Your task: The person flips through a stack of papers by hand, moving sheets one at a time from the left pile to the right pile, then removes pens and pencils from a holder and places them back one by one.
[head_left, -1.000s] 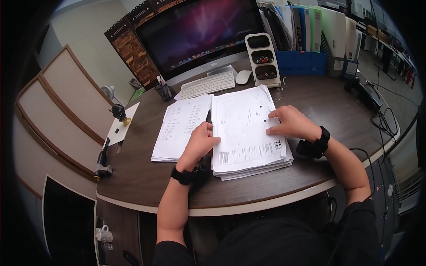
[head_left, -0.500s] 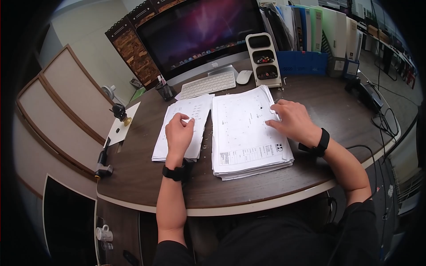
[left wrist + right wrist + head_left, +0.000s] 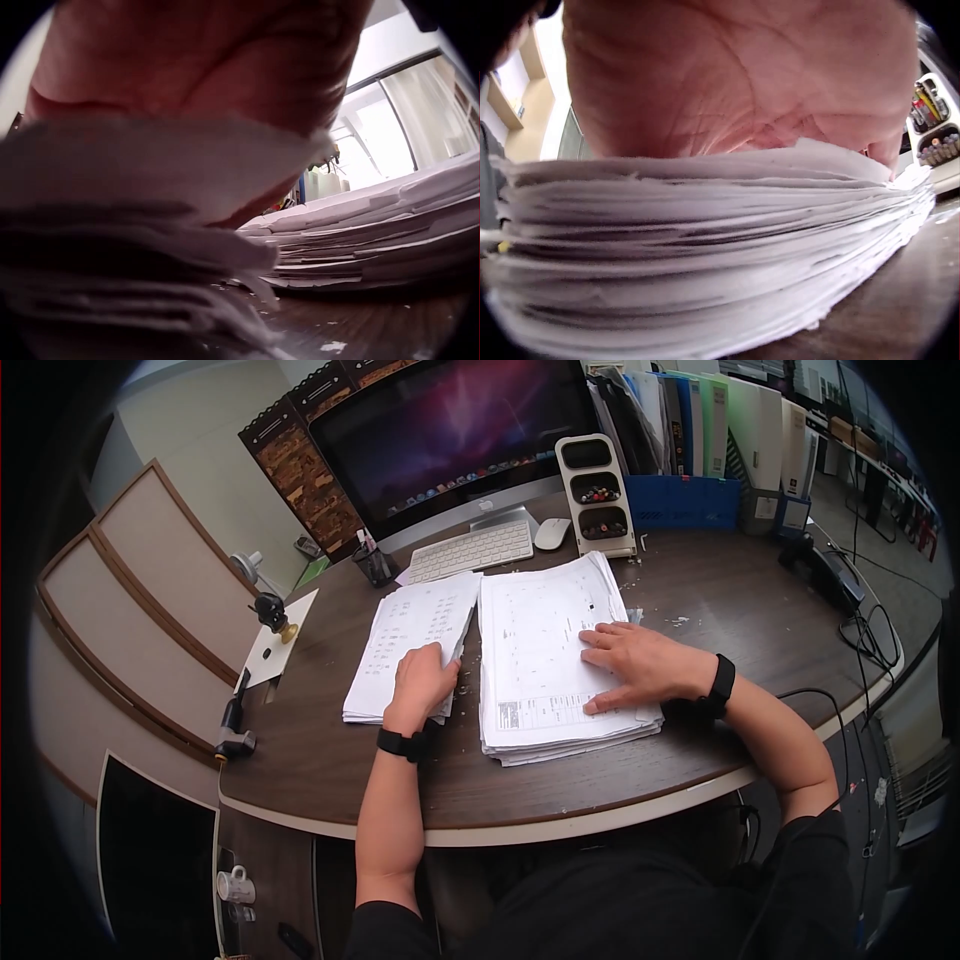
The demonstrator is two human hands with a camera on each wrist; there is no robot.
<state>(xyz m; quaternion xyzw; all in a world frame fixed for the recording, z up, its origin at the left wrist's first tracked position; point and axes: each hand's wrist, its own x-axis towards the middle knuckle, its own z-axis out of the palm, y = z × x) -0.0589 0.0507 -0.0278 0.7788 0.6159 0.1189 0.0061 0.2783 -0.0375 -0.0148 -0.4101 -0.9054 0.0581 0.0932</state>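
Two stacks of printed paper lie side by side on the desk. My left hand (image 3: 425, 680) is at the right edge of the thinner left stack (image 3: 385, 660), pinching paper there. In the left wrist view a strip of skin shows beneath the raised paper edge (image 3: 165, 161), under the palm (image 3: 202, 67). On the thicker right stack (image 3: 535, 660), my right hand (image 3: 650, 665) rests with its fingers spread over the top sheet's right side. From the right wrist, the palm (image 3: 742, 82) is just above the layered sheet edges (image 3: 705, 225).
Behind the stacks are a keyboard (image 3: 472, 552), a mouse (image 3: 552, 534), a monitor (image 3: 450, 440) and a compartment holder (image 3: 598, 495). A pen cup (image 3: 374, 565) stands left of the keyboard. Binders (image 3: 750, 430) line the back right, and a telephone (image 3: 825, 575) with cables sits at the right edge.
My left hand has gone from the right stack's left edge to the left stack's right edge. My right hand has lowered and spread over the right stack, slightly nearer the body.
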